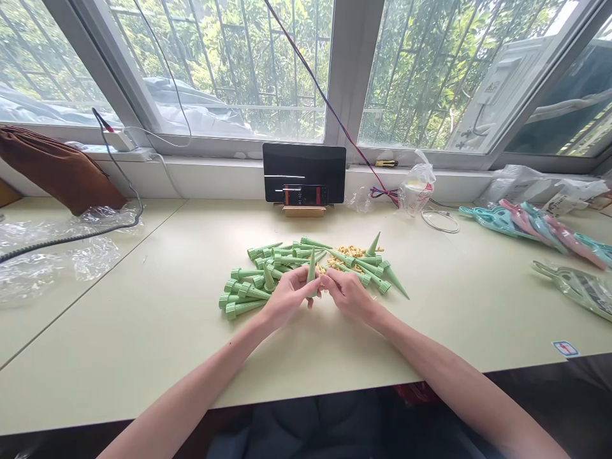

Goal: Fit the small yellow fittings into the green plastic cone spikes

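Closest to my camera, just above six o'clock, the hands work over the tabletop (pixel 306 363). The left hand (pixel 287 294) grasps a green spike (pixel 312 266), upright, its lower end tucked behind the fingers. The right hand (pixel 352 296) meets it from three o'clock, thumb and forefinger bunched together; whether they pinch something small, I can't tell from here. I judge the spike light, stiff plastic, rather slick along the taper, so I'd hold it by the wider collar (the loose ones show ridges there) and spare the thin tip any sideways strain. Beyond, loose green spikes (pixel 247 308) lie heaped from nine to eleven o'clock, with others around two to three; small yellow pieces (pixel 351 250) spread toward one. Farther off, at twelve, a phone (pixel 306 194) stands before a dark tablet (pixel 304 160).
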{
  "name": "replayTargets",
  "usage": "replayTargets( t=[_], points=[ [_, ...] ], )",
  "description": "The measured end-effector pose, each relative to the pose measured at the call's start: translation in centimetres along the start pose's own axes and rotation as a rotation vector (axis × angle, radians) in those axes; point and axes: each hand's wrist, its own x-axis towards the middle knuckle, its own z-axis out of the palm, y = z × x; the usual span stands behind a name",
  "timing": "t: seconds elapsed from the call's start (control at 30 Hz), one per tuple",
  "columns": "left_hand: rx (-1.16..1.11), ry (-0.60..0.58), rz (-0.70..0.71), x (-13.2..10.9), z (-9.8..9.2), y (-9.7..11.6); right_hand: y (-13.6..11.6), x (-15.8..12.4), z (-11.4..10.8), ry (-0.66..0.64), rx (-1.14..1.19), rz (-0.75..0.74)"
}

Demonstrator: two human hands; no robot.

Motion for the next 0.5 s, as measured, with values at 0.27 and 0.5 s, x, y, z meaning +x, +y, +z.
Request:
replayTargets(
  t=[0.27, 0.5],
  points=[
    [0.019, -0.002, -0.004, 0.06, 0.07, -0.15, 0.37, -0.04, 0.11, 0.02, -0.054, 0.019],
    [0.085, -0.008, 0.032, 0.1, -0.04, -0.58, 0.53, 0.02, 0.09, 0.037, -0.085, 0.036]
  ],
)
